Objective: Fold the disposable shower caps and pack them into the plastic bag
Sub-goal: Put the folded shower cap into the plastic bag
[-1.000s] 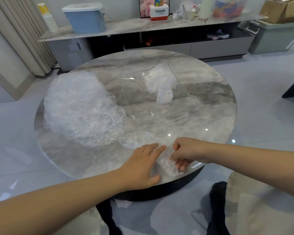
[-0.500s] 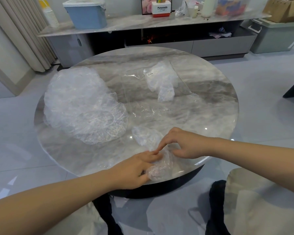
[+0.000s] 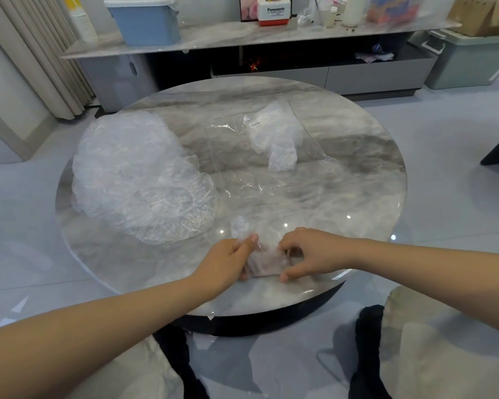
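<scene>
**Shower cap folding at round marble counter: items and hand positions**

Head view, one camera.

- Counter (image 3: 357, 174): round, grey-veined marble top on a dark base, glossy, seen from above.
- Left hand (image 3: 224, 262): at the near edge of the counter. Fingers curled, thumb raised, pinching the left side of a folded shower cap (image 3: 264, 262); a crumpled tuft of the cap's film stands up just past the thumb.
- Right hand (image 3: 311, 254): just beside the left, on the other side of the same cap. Fingers bent down onto the film, thumb at the near edge, gripping the cap's right side.
- Folded shower cap: a small, compact, translucent bundle lying on the counter between the two hands, touching both.
- Pile of unfolded shower caps (image 3: 136, 180): large, puffy heap of clear crinkled film on the left part of the counter, well apart from the hands.
- Plastic bag (image 3: 234, 145): clear, flat, lying across the middle and far part of the counter, with a small barcode label near its top.
- Packed caps (image 3: 280, 142): a whitish clump inside the bag's far right area; the number cannot be told.
- Sideboard (image 3: 242, 38): long marble-topped shelf beyond the counter, carrying a blue lidded bin (image 3: 144, 21) and a red-and-white box (image 3: 274, 12).
</scene>
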Demonstrator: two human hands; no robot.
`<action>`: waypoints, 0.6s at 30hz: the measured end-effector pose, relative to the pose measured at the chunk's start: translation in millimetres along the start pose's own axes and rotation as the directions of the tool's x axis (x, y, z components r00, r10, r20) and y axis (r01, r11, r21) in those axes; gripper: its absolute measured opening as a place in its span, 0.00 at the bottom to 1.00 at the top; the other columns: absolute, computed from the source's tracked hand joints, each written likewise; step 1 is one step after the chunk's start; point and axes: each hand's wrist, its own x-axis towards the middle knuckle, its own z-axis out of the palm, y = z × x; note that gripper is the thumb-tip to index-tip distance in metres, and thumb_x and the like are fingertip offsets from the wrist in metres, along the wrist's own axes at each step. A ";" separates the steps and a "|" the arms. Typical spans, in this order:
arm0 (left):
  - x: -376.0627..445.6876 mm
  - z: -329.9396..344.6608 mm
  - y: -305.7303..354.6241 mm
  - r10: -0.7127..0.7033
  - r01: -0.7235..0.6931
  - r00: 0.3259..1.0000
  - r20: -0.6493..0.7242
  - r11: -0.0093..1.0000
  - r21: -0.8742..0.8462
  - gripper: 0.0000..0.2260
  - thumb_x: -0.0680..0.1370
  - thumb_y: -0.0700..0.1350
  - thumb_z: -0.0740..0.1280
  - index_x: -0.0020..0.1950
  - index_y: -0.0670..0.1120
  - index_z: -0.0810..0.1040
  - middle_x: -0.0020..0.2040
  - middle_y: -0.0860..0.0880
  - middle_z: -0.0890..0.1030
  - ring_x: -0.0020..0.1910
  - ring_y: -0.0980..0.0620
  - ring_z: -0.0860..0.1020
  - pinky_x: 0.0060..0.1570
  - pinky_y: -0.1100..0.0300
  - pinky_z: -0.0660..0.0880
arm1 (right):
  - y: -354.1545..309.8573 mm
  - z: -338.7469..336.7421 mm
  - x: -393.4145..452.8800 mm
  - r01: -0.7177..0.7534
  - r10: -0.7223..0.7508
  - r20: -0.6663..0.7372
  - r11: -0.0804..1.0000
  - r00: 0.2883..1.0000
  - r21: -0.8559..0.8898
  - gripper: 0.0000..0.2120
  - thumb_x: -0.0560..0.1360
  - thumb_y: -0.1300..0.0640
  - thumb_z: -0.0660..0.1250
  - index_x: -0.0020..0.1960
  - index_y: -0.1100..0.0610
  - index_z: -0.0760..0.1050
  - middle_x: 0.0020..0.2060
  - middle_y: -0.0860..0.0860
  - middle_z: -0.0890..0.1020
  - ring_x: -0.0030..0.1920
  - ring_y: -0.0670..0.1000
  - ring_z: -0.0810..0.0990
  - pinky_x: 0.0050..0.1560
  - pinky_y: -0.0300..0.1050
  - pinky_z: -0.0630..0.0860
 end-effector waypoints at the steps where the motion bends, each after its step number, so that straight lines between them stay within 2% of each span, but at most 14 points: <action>1: 3.2 0.6 1.1 -0.065 0.065 0.998 -0.004 0.995 -0.073 0.26 0.79 0.59 0.58 0.50 0.34 0.79 0.40 0.34 0.81 0.35 0.44 0.82 0.43 0.51 0.80 | -0.9 1.1 -0.1 -0.030 0.031 -0.021 0.999 0.999 0.038 0.16 0.72 0.48 0.71 0.33 0.49 0.66 0.32 0.43 0.71 0.34 0.42 0.69 0.37 0.34 0.65; 3: 7.7 1.4 1.6 -0.190 0.190 0.982 0.014 0.972 -0.139 0.25 0.80 0.58 0.58 0.54 0.35 0.77 0.47 0.32 0.81 0.36 0.44 0.83 0.39 0.53 0.80 | -2.1 4.2 0.4 -0.104 0.109 -0.055 0.991 0.992 0.088 0.19 0.75 0.48 0.67 0.30 0.52 0.65 0.27 0.45 0.68 0.28 0.44 0.66 0.32 0.35 0.62; 6: 12.2 2.1 4.1 -0.296 0.298 0.954 0.038 0.943 -0.148 0.23 0.80 0.59 0.58 0.56 0.39 0.76 0.52 0.33 0.80 0.39 0.41 0.83 0.36 0.54 0.81 | -3.6 6.6 4.0 -0.185 0.196 -0.075 0.974 0.978 0.132 0.21 0.77 0.49 0.64 0.29 0.55 0.64 0.25 0.46 0.67 0.27 0.45 0.64 0.31 0.38 0.62; 8: 13.7 0.3 6.6 -0.335 0.336 0.941 0.035 0.929 -0.153 0.22 0.80 0.58 0.58 0.57 0.40 0.75 0.51 0.34 0.80 0.40 0.40 0.83 0.33 0.55 0.80 | -4.3 6.7 7.2 -0.221 0.233 -0.076 0.966 0.970 0.134 0.21 0.78 0.49 0.63 0.30 0.55 0.63 0.26 0.47 0.68 0.27 0.45 0.65 0.32 0.38 0.63; 11: 11.5 -0.8 13.1 -0.292 0.291 0.956 0.007 0.952 -0.091 0.22 0.80 0.58 0.58 0.60 0.39 0.70 0.44 0.39 0.81 0.33 0.47 0.82 0.28 0.58 0.77 | -6.2 7.4 10.8 -0.247 0.257 -0.091 0.964 0.962 0.102 0.20 0.78 0.52 0.62 0.30 0.56 0.61 0.27 0.48 0.67 0.28 0.46 0.64 0.31 0.39 0.61; 13: 8.8 -2.6 14.7 -0.185 0.190 0.977 -0.105 0.981 0.042 0.21 0.79 0.58 0.59 0.62 0.42 0.66 0.42 0.46 0.79 0.35 0.52 0.80 0.30 0.63 0.73 | -5.8 8.9 11.9 -0.262 0.273 -0.110 0.959 0.956 0.106 0.19 0.77 0.55 0.62 0.30 0.56 0.61 0.28 0.48 0.67 0.29 0.45 0.64 0.31 0.38 0.61; 15: 7.5 -5.4 10.4 0.038 0.020 0.973 -0.227 0.968 0.248 0.20 0.79 0.56 0.61 0.64 0.45 0.66 0.49 0.49 0.74 0.44 0.54 0.76 0.40 0.64 0.71 | -5.8 9.0 11.9 -0.279 0.292 -0.120 0.953 0.949 0.115 0.16 0.76 0.57 0.62 0.32 0.54 0.62 0.29 0.46 0.68 0.30 0.44 0.65 0.29 0.35 0.61; 16: 5.8 -6.7 7.5 0.220 -0.112 0.942 -0.253 0.917 0.383 0.19 0.79 0.54 0.62 0.64 0.45 0.66 0.52 0.50 0.72 0.47 0.53 0.74 0.45 0.63 0.71 | -5.6 8.7 11.8 -0.283 0.298 -0.120 0.951 0.947 0.128 0.14 0.75 0.58 0.62 0.33 0.53 0.63 0.30 0.44 0.69 0.31 0.43 0.66 0.29 0.34 0.61; 17: 5.3 -8.0 4.6 0.421 -0.253 0.880 -0.220 0.807 0.533 0.17 0.78 0.52 0.61 0.63 0.45 0.67 0.53 0.49 0.70 0.49 0.52 0.72 0.48 0.61 0.70 | -5.3 8.7 11.5 -0.289 0.306 -0.114 0.947 0.945 0.144 0.13 0.75 0.59 0.62 0.34 0.52 0.63 0.32 0.44 0.69 0.32 0.42 0.66 0.29 0.33 0.61; 18: 6.3 -8.9 0.8 0.593 -0.369 0.794 -0.135 0.646 0.669 0.15 0.77 0.49 0.61 0.61 0.44 0.68 0.53 0.48 0.70 0.50 0.50 0.71 0.50 0.59 0.70 | -5.0 8.7 11.2 -0.291 0.311 -0.109 0.943 0.944 0.163 0.11 0.75 0.60 0.62 0.36 0.52 0.64 0.33 0.43 0.70 0.32 0.41 0.67 0.30 0.33 0.62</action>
